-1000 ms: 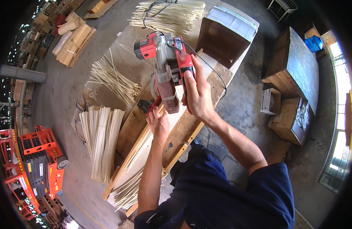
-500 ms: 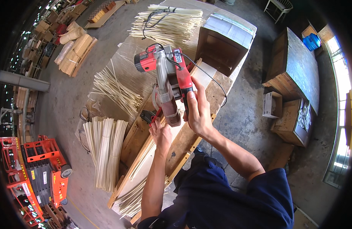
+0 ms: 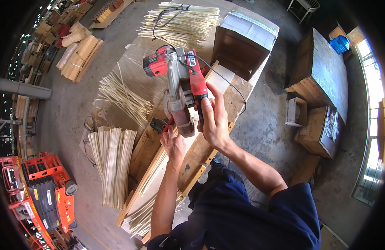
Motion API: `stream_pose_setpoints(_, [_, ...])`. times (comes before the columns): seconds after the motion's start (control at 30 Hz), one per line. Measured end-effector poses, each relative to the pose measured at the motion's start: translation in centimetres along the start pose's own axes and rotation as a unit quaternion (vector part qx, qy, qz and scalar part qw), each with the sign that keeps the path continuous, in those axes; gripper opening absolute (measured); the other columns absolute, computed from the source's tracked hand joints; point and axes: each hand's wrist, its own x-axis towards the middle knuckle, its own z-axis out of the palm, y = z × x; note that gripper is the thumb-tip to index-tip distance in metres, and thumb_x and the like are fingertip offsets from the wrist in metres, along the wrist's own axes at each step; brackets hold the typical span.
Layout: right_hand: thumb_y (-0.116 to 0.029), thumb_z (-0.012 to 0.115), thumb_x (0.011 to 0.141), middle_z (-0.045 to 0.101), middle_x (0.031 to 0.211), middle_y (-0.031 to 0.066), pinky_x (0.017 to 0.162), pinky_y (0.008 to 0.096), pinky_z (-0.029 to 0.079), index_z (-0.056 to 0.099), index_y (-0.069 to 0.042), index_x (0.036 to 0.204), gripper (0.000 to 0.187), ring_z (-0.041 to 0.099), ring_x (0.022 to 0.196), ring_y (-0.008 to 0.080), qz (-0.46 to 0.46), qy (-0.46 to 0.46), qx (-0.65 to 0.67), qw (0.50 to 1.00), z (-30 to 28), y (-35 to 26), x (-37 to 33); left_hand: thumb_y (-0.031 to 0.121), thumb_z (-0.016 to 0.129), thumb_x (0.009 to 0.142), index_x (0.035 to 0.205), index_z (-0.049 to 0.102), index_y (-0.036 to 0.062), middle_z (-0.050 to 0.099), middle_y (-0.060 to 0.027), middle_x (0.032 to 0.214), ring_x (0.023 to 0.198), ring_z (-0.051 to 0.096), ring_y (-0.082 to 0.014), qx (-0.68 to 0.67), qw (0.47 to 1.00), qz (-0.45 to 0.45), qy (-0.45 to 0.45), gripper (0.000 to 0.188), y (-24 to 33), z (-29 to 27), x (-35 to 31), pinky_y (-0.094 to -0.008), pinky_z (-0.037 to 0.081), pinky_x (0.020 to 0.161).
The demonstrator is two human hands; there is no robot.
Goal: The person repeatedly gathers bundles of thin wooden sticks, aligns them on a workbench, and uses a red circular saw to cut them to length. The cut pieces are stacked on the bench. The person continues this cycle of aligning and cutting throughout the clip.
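Observation:
A red and grey miter saw (image 3: 176, 91) with a dark motor end stands at the middle of the wooden workbench (image 3: 205, 150). My right hand (image 3: 215, 121) is closed round its red and black handle, on the right side of the saw. Low beside the blade guard, my left hand (image 3: 173, 143) has its fingers curled in at a red bar (image 3: 167, 125) near the saw's base. What lies inside those fingers is hidden. Thin pale wooden sticks (image 3: 154, 171) run along the bench's channel, below and beside my left forearm.
Bundles of pale sticks lie left of the saw (image 3: 115, 166) and at the far end (image 3: 180, 23); a looser pile (image 3: 125, 98) sits between. An open brown box (image 3: 242, 46) stands behind the saw. A black cord (image 3: 242, 93) loops right. An orange lift machine (image 3: 46, 191) is at far left.
The whole view has shifted slightly, carrying the scene a little to the left. Both hands keep the same places on and beside the miter saw.

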Motion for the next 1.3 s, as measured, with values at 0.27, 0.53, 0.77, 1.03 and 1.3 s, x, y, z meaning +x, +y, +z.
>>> stream_pose_setpoints(0.27, [-0.031,0.046,0.128,0.066,0.099,0.0057,0.054,0.0284,0.053,0.036,-0.011,0.175,0.052,0.061,0.061,0.0089,-0.001,-0.003,-0.007,1.000,-0.2,0.4,0.1,0.013,0.080,0.090,0.130,0.087,0.0197,0.067,-0.0199,0.158,0.128,0.065,-0.0423,-0.003,1.000,-0.002,-0.021,0.041,-0.3,0.3,0.3,-0.0593,0.050,0.101])
stream_pose_setpoints(0.53, [-0.031,0.047,0.128,0.068,0.101,0.0063,0.054,0.0279,0.054,0.035,-0.010,0.176,0.054,0.062,0.063,0.0086,0.010,-0.003,-0.002,1.000,-0.2,0.8,0.2,0.013,0.080,0.091,0.142,0.083,0.0254,0.064,-0.0179,0.159,0.134,0.063,-0.0427,-0.001,0.999,-0.011,-0.035,0.052,-0.3,0.4,0.5,-0.0609,0.049,0.103])
stream_pose_setpoints(0.77, [-0.030,0.047,0.128,0.069,0.103,0.0065,0.054,0.0260,0.054,0.034,-0.009,0.177,0.054,0.062,0.063,0.0075,0.009,-0.001,0.005,1.000,-0.2,1.5,0.2,0.013,0.080,0.093,0.141,0.083,0.0250,0.064,-0.0190,0.160,0.132,0.065,-0.0433,-0.010,0.998,-0.025,-0.049,0.050,-0.3,0.5,0.7,-0.0611,0.050,0.102])
stream_pose_setpoints(1.03, [-0.027,0.047,0.127,0.069,0.103,0.0070,0.054,0.0258,0.053,0.034,-0.009,0.177,0.054,0.061,0.062,0.0072,0.001,-0.002,0.001,1.000,-0.3,2.3,0.1,0.017,0.079,0.097,0.151,0.078,0.0317,0.064,-0.0180,0.163,0.134,0.064,-0.0422,0.000,0.997,-0.028,-0.072,0.057,-0.7,1.0,0.9,-0.0611,0.050,0.101])
stream_pose_setpoints(1.3, [-0.026,0.047,0.127,0.068,0.104,0.0069,0.055,0.0259,0.053,0.034,-0.008,0.177,0.055,0.061,0.063,0.0076,-0.002,-0.003,-0.003,1.000,-0.3,2.7,0.1,0.020,0.079,0.099,0.150,0.079,0.0326,0.065,-0.0148,0.160,0.136,0.063,-0.0417,-0.003,0.996,-0.039,-0.078,0.053,-0.4,0.6,1.2,-0.0603,0.050,0.102])
